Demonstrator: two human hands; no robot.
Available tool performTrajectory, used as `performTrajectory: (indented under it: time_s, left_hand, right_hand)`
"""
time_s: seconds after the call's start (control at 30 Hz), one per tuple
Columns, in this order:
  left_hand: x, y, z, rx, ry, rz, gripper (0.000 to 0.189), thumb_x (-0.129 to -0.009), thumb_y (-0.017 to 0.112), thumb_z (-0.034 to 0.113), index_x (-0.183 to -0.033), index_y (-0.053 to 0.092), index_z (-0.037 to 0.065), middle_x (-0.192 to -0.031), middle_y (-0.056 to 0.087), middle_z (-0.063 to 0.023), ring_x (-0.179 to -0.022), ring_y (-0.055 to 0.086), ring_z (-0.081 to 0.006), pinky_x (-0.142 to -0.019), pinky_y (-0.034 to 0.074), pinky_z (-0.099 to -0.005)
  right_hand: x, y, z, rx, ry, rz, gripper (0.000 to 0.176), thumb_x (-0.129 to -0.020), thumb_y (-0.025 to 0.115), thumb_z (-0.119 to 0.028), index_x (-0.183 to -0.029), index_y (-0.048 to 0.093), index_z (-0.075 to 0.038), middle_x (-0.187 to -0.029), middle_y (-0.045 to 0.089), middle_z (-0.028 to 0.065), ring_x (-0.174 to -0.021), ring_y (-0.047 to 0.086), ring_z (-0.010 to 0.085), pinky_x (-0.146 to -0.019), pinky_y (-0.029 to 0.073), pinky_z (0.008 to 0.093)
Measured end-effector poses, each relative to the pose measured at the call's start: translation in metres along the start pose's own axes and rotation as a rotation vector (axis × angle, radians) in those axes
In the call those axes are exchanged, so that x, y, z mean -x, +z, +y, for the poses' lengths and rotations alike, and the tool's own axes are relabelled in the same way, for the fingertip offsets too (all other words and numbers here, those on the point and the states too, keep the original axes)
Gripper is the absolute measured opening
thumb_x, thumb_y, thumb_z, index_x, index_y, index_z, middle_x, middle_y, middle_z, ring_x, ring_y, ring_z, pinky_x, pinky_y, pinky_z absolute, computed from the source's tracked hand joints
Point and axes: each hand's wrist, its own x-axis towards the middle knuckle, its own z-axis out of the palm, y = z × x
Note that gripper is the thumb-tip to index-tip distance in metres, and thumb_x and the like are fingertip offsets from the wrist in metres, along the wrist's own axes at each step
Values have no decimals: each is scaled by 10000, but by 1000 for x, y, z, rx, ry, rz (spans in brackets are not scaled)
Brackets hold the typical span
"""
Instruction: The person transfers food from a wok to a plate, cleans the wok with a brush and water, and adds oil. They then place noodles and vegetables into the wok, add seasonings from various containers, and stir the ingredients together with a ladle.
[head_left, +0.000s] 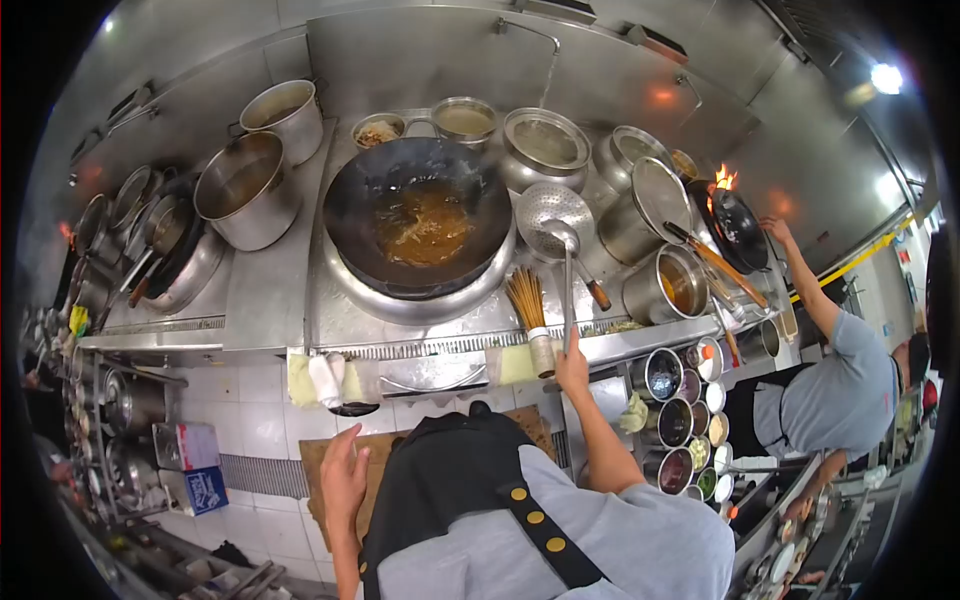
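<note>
My right hand (pixel 572 370) is closed round the long metal handle of a ladle (pixel 569 285). The ladle's bowl lies over a perforated skimmer (pixel 540 203), whose wooden handle points toward me. Left of them a large black wok (pixel 350 215) sits on the burner, with brown liquid (pixel 428 228) and some pale food in it. A bamboo brush (pixel 528 300) stands beside the ladle handle at the stove's front edge. Low in front of my body, my left hand (pixel 345 478) is empty, its fingers stretched out and apart.
Steel pots (pixel 240 190) stand left of the wok, and a lidded pot (pixel 547 140) behind the skimmer. Seasoning tins (pixel 676 422) crowd my right side. Farther right, a co-worker (pixel 840 385) reaches toward another wok (pixel 738 230) with flames (pixel 724 180) beside it. A white cloth (pixel 326 380) hangs at the front edge.
</note>
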Motion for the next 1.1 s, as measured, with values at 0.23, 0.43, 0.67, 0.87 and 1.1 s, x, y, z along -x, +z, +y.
performTrajectory:
  time_s: [0.23,0.43,0.67,0.87,1.1]
  left_hand:
    - [-30,20,34,-75,98,-127,370,-847,662,95,-1211,615,50,-1130,635,-193,-1053,596,-364,-916,472,-408]
    - [-41,40,41,-16,146,-162,353,-867,649,121,-1214,614,63,-1118,642,-159,-1049,593,-352,-899,476,-408]
    - [-29,30,29,-5,94,-94,346,-870,644,115,-1211,615,65,-1127,640,-159,-1048,598,-346,-906,476,-404]
    - [-4,31,7,-34,-17,81,353,-841,670,89,-1191,636,58,-1092,652,-190,-1019,611,-372,-890,485,-420]
    - [8,42,4,-61,-134,81,352,-834,669,61,-1185,642,49,-1053,651,-213,-988,619,-390,-860,487,-434]
  right_hand:
    - [-20,19,4,162,-215,-43,542,-870,637,-255,-1333,454,-40,-1055,545,233,-948,580,420,-861,491,519]
    - [-39,24,-34,-997,411,-599,595,-881,655,-265,-1366,380,-56,-1047,580,140,-834,637,293,-688,568,421]
    - [-84,-64,-152,-289,-652,-91,798,-794,729,-227,-1467,319,-100,-1194,587,184,-1081,590,343,-898,477,451]
    - [-164,-85,-213,-325,-371,11,756,-843,674,-367,-1470,335,-113,-1220,598,229,-1028,631,364,-785,530,421]
    - [-258,-80,-66,-602,132,4,550,-863,638,-364,-1259,440,-38,-883,626,185,-544,633,263,-390,499,398]
